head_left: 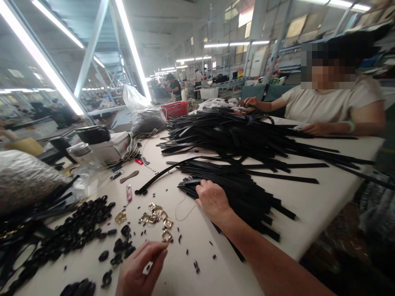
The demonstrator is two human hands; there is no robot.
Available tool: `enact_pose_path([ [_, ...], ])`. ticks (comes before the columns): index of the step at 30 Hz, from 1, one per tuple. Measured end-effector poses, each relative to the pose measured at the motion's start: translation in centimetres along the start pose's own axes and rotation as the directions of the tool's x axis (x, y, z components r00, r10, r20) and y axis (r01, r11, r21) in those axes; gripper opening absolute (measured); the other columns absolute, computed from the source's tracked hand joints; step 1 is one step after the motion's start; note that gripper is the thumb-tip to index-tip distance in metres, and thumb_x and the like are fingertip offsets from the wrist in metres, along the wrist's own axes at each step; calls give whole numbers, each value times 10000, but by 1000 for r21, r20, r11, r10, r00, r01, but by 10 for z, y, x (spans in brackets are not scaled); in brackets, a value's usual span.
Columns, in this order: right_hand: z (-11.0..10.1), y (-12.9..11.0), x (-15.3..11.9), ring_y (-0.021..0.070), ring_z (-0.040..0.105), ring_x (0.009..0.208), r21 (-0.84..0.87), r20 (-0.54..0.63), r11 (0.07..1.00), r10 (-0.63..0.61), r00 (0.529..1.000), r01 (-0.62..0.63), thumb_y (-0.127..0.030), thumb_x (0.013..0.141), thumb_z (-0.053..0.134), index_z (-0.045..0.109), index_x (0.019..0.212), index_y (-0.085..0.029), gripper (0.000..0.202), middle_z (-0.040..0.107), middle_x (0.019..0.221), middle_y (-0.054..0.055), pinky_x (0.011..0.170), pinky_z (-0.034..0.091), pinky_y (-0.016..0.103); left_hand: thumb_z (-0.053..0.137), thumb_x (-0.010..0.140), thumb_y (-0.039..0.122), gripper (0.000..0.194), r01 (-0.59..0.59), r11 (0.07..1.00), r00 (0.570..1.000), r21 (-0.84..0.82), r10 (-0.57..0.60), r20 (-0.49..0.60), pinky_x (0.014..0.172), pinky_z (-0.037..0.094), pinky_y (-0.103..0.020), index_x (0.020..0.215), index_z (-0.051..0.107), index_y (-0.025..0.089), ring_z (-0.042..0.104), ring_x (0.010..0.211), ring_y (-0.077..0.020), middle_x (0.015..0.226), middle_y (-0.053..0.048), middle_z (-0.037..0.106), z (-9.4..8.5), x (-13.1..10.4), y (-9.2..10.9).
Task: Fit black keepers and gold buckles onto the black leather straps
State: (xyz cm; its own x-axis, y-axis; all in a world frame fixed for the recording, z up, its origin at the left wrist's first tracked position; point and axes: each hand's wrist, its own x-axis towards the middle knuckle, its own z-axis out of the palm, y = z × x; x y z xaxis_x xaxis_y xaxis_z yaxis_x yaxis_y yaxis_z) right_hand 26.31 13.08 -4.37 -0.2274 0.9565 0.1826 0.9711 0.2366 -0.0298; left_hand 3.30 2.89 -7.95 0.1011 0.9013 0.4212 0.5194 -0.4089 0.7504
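Note:
My right hand [212, 201] lies on the near bundle of black straps [240, 189], its fingers curled round the end of a strap at the left side. Lower down, my left hand [143, 267] is raised with thumb and forefinger pinched together. A gold buckle [167, 236] shows right at those fingertips; whether it is held or lies on the table behind them I cannot tell. Several more gold buckles [157, 213] are grouped just beyond. Small black pieces [196, 267] lie scattered nearby.
A larger heap of black straps [222, 131] covers the far side. Black round parts [80, 222] spread at left, with a pink cutter [128, 193], a clear jar [82, 154] and a white box [114, 146] beyond. A co-worker [333, 102] sits at far right.

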Motion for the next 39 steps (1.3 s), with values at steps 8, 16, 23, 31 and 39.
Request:
enact_pose_path([
  [8, 8, 2, 5, 259, 578, 910, 24, -58, 1000, -4, 998, 5, -206, 894, 590, 681, 871, -133, 119, 643, 970, 126, 729, 410, 339, 598, 879, 271, 110, -33, 998, 994, 52, 28, 105, 657, 502, -251, 861, 704, 245, 635, 667, -176, 777, -25, 681, 3, 2, -2],
  [16, -2, 9, 3, 180, 624, 869, 203, -212, 976, -38, 977, 82, -277, 1013, 418, 619, 1063, -184, 226, 677, 988, 51, 724, 385, 263, 614, 870, 337, 163, 133, 990, 988, -56, -127, 89, 656, 500, -274, 854, 716, 210, 618, 670, -180, 789, -46, 680, 1, 1, -4],
  [23, 0, -10, -9, 113, 586, 593, 555, -137, 738, -374, 917, 383, -254, 978, 475, 663, 905, -203, 208, 654, 678, -17, 594, 371, 204, 727, 766, 464, 483, 417, 753, 880, -510, -475, 18, 644, 515, -286, 1143, 614, 183, 613, 671, -176, 833, -56, 685, 3, 6, 3],
  [31, -9, -19, -15, 128, 597, 637, 621, -47, 655, -518, 854, 431, -303, 924, 578, 666, 938, -212, 127, 692, 760, -14, 597, 396, 214, 786, 720, 427, 428, 495, 576, 810, -651, -576, 107, 540, 458, -228, 1017, 660, 145, 580, 573, -142, 692, -43, 654, 0, 6, -12],
  [39, -8, -17, -17, 154, 633, 750, 660, -33, 611, -557, 830, 436, -299, 937, 550, 659, 1013, -196, 169, 704, 867, 10, 677, 435, 237, 915, 546, 333, 474, 510, 310, 695, -802, -698, 172, 555, 501, -192, 927, 692, 161, 608, 601, -119, 739, -36, 670, 2, 8, -15],
])
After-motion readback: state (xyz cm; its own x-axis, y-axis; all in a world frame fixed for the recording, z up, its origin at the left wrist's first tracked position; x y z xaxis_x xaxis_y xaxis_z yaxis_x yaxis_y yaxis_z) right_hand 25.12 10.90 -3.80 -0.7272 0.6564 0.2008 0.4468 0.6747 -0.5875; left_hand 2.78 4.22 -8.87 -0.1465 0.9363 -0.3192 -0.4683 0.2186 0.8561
